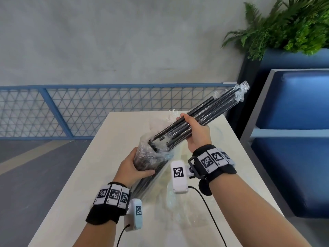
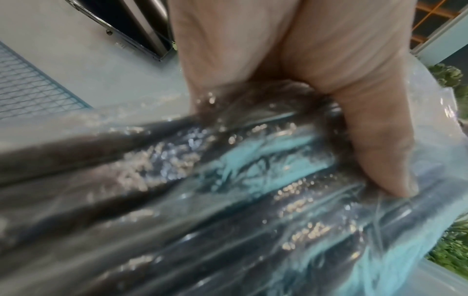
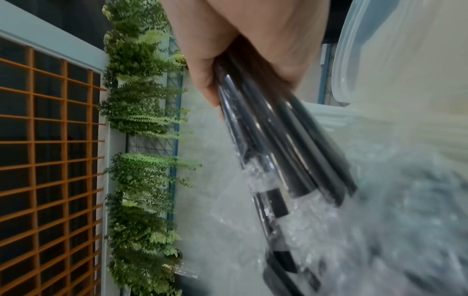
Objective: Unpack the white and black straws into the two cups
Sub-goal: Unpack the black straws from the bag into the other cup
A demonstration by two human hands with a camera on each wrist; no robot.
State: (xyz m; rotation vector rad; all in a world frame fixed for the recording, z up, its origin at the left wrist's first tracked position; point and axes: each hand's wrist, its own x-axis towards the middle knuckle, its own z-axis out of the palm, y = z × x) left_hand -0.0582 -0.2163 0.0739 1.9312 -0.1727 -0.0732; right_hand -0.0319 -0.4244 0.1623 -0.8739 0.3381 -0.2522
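Straws first: the right hand (image 1: pixel 196 132) has its fingers wrapped round a fistful of long black plastic straws (image 1: pixel 204 115), each in its own thin clear sleeve, lifted up and angled away over the far end of the pale cream tabletop (image 1: pixel 110 139). Their lower tips sit just at the mouth of the crinkly clear plastic bag (image 1: pixel 151 157), which the left hand (image 1: pixel 135 168) squeezes round its middle, thumb pressed into the film, with more black straws inside.

My guess on handling: super light, stiff enough to stay straight, but those sleeves look slippery, so a loose grip probably lets a few slide out. Grabbing mid-length, like now, seems the safe spot; the ends fan out. The bag is floppy and needs that steadying squeeze.

Can't spot white straws anywhere. In the right wrist view a translucent plastic container rim (image 3: pixel 354 60) shows close by, can't tell if it's one of the cups.

Room: grey concrete wall, blue mesh railing (image 1: pixel 89 107), blue padded bench (image 1: pixel 293 139), green fern planter (image 1: pixel 284 24).
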